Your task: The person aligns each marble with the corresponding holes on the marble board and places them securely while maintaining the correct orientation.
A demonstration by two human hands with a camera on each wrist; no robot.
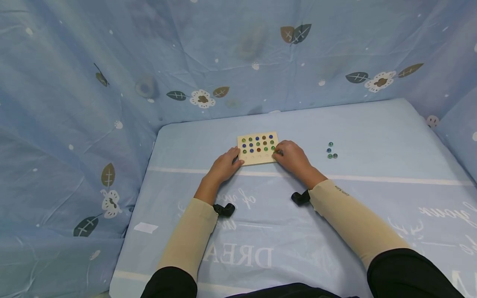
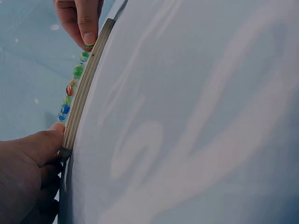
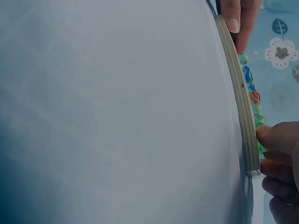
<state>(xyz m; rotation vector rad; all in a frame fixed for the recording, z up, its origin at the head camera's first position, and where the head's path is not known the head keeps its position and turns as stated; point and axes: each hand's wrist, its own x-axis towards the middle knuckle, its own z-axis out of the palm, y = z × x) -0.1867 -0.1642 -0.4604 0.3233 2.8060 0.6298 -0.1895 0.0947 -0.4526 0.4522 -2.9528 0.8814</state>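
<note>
Both hands at a marble-studded board in the middle of the frame.
The left hand [image 1: 223, 165] holds the left end of the pale wooden board [image 1: 257, 161] between thumb and fingers; the right hand [image 1: 295, 159], at its right end, has thumb and fingers bent together, pinching a green marble [image 1: 273, 148]. Three rows of coloured marbles [image 1: 258, 144] sit on the board, with shallow hollows along the near edge. Right of centre, four loose marbles [image 1: 330, 156] lie close together on the cloth-covered bench [image 1: 376, 145].
</note>
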